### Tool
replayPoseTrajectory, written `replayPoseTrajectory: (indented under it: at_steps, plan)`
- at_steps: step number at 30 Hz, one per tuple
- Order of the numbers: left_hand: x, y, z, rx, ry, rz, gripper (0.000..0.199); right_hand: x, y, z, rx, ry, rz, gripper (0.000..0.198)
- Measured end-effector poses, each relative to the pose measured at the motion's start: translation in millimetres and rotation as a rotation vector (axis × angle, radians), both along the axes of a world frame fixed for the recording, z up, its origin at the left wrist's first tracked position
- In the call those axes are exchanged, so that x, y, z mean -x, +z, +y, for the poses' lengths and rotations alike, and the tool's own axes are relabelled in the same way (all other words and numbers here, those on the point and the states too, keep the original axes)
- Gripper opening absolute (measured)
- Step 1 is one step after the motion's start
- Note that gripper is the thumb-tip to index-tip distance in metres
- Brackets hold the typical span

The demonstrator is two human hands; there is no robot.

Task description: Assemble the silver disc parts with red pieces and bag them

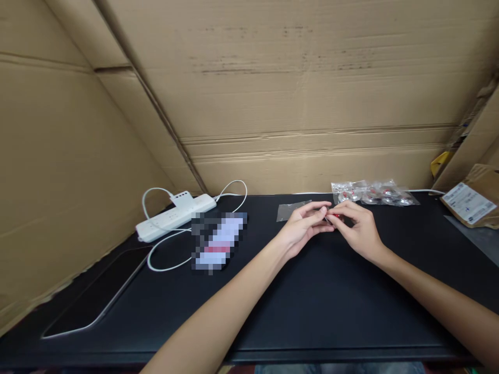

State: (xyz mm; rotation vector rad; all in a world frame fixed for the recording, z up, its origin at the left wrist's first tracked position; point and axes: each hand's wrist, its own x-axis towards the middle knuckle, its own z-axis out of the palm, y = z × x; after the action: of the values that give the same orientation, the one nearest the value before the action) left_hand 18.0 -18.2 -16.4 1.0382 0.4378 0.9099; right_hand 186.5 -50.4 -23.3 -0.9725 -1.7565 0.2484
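Above the black table, my left hand (306,223) and my right hand (358,228) meet at the fingertips. Both are closed in a pinch on a small red object (337,215), mostly covered by the fingers; its kind is too small to make out. Beside my left hand lies a flat clear plastic bag (290,210), partly hidden behind the fingers. Behind my right hand, several clear plastic packets (384,192) with round red-and-clear pieces inside rest near the cardboard wall.
On the left, a white power strip (175,215) trails a white cable (167,269) toward a blurred-out phone-like item (220,241). A dark flat panel (97,293) lies at the front left. At the right edge sits a brown package (475,200) with a white label. Cardboard walls (312,93) enclose the table.
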Motion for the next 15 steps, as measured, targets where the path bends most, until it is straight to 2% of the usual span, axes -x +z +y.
replayPoseTrajectory:
  at_steps: [4,10,15]
  plan:
    - [1.4,0.8,1.9,-0.001,0.016,0.011,0.033,-1.4,1.3,1.5,0.036,0.065,0.020,0.014]
    - [4.4,1.6,2.5,-0.036,-0.040,0.046,0.036,-1.2,3.0,0.0,0.026,0.011,0.014,0.011]
    - [2.5,1.0,1.5,-0.040,-0.003,0.063,0.038,-4.4,1.3,0.7,-0.062,0.006,-0.088,0.012]
